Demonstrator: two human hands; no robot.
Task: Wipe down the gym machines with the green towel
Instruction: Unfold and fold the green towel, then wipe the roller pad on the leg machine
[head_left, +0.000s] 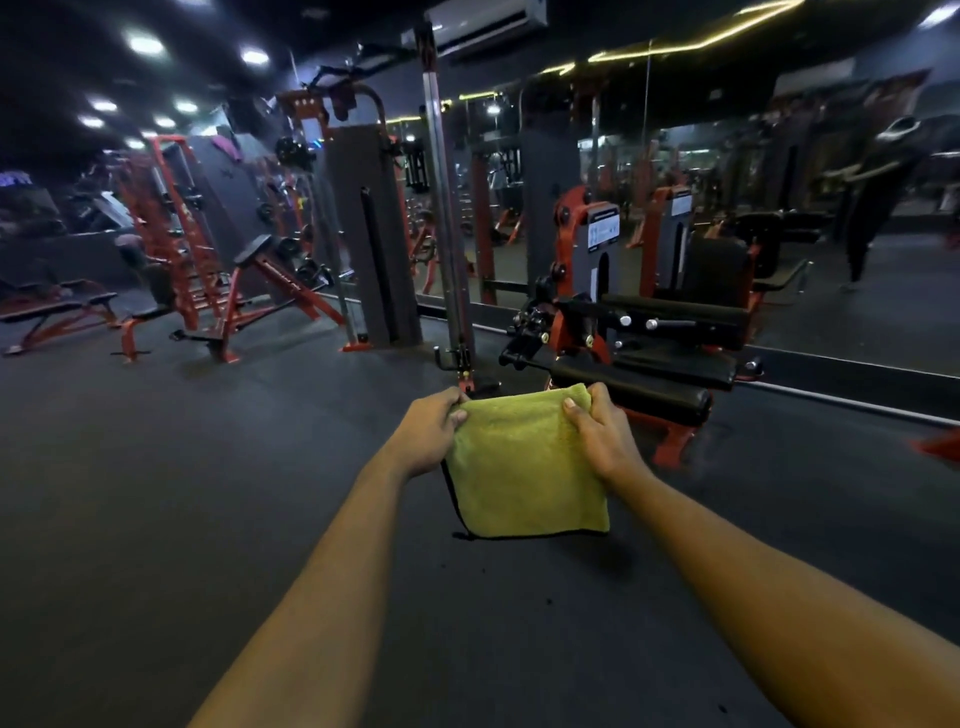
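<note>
A wide mirror wall (779, 208) lines the right side of the dim room, with a black skirting band (857, 370) at its foot. Dark rubber floor (156, 493) spreads out before the mirror. Above it hang a white air conditioner (488, 23) and a yellow light strip (696, 45). Far left of the mirror, round ceiling lights (145, 44) glow on a black ceiling.

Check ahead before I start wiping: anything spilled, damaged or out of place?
Nothing stands out. The left hand and right hand hold the folded green towel by its top corners, in front of the red-and-black machine by the mirror. A few dark specks dot the floor; too small to identify.
</note>
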